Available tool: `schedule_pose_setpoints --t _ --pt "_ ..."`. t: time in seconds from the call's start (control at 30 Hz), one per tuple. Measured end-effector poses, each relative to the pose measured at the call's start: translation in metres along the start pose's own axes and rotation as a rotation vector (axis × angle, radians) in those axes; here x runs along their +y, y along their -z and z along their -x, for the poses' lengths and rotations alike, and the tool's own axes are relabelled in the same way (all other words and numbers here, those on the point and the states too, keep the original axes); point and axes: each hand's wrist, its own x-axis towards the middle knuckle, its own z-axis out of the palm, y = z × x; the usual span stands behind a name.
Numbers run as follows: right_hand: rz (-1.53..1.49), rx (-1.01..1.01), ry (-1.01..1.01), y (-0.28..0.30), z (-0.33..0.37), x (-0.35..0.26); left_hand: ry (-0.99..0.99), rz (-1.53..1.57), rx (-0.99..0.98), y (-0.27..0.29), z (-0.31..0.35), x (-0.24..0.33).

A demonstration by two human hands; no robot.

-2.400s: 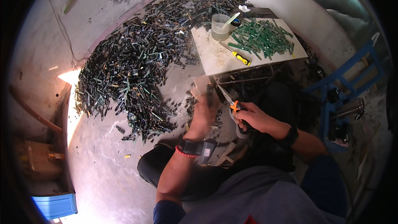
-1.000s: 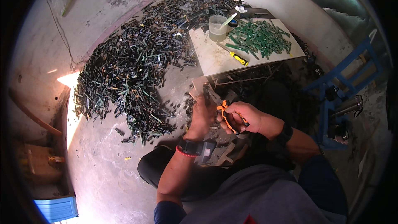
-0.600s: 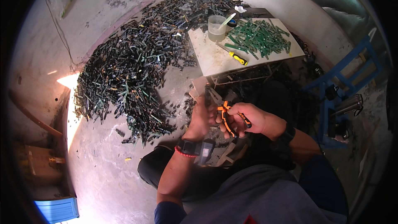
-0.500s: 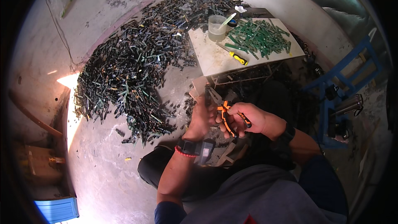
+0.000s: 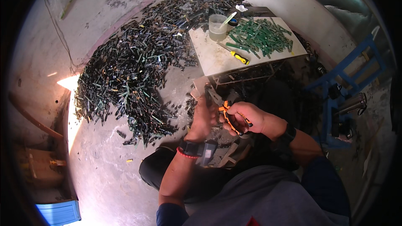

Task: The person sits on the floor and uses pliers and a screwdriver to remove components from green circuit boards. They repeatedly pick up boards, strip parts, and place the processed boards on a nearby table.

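My right hand [image 5: 253, 118] is wrapped round a pair of pliers [image 5: 226, 104] with orange and black handles. Their metal jaws point up and left, toward a small dark strip [image 5: 207, 87] standing at the top of my left hand [image 5: 202, 115]. The left fingers are closed round this strip, and most of it is hidden behind them. The jaw tips are close beside the strip; whether they bite on it I cannot make out. Both hands are over my lap, in front of the low table.
A large heap of dark strips [image 5: 130, 75] covers the floor to the left and behind. On the low table [image 5: 205, 58] are a pile of green strips [image 5: 264, 35], a yellow-handled screwdriver [image 5: 239, 57] and a cloudy plastic tub [image 5: 217, 28]. A blue frame [image 5: 356, 79] stands right.
The pliers' handles have come closer together as my right hand squeezes. My left hand has hardly moved and still has the strip.
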Motion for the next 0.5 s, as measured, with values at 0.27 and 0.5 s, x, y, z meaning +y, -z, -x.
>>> schedule_pose_setpoints --t 0.27,0.5 --pt "0.343 0.105 0.051 0.001 0.027 -0.016 0.138 0.298 -0.156 0.016 -0.008 0.005" --pt "1.191 0.775 0.292 0.052 -0.015 -0.053 0.16 0.292 -0.296 0.016 -0.012 0.005"
